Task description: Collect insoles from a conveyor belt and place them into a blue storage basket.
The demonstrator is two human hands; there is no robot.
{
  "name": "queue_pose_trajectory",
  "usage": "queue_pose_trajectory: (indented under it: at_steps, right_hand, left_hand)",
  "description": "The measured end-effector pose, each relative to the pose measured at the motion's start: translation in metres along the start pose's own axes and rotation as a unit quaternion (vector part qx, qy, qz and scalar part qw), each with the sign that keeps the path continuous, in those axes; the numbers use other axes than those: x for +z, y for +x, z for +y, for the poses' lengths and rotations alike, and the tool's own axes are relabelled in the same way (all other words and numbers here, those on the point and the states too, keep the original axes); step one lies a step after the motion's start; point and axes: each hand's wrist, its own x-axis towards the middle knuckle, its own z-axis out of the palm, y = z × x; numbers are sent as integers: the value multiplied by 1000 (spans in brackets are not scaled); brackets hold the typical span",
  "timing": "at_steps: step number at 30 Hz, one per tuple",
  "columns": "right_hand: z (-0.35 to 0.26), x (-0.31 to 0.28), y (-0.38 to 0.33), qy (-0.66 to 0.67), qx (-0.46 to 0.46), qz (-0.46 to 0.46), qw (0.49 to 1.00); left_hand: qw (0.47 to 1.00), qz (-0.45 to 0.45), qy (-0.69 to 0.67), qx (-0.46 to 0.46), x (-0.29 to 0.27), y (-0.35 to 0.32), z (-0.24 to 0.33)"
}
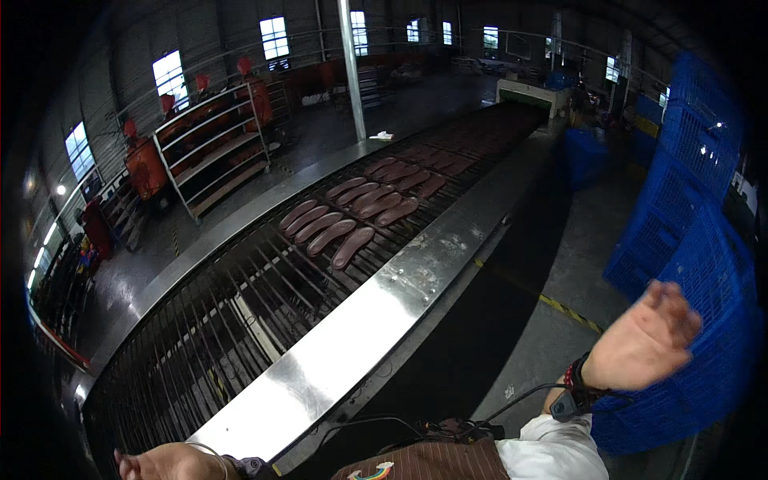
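Head view, right hand (pixel 640 344), crates (pixel 652 224) nearby

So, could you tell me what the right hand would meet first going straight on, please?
The right hand would probably meet the blue crates first, though depth is unclear.

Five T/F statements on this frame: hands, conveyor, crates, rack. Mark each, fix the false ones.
1. The right hand appears in front of blue crates. True.
2. The nearest row on the slatted conveyor has four brown sole-shaped pieces. True.
3. The right hand holds one of the pieces. False: no piece is visible in it; the pieces lie on the conveyor.
4. The blue crates stand to the left of the conveyor. False: they are on its right.
5. The left hand is near the picture's lower edge, partly cut off. True.
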Motion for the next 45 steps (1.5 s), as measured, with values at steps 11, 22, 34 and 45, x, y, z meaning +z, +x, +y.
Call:
queue_pose_trajectory:
  at_steps: [11,22,34,45]
  right_hand:
    - [196,-203,2,98,553,169,810]
    - [372,-10,-69,210,701,-12,681]
    - [659,99,-227,150,822,55,547]
    - [768,50,-531,-58,947,-65,311]
  left_hand:
    - [268,308,-350,-843,35,-251,-23]
    - [308,162,-425,-836,214,-274,-90]
    - [289,188,-253,-904,354,-463,-179]
    - [72,179,36,-981,327,-672,-45]
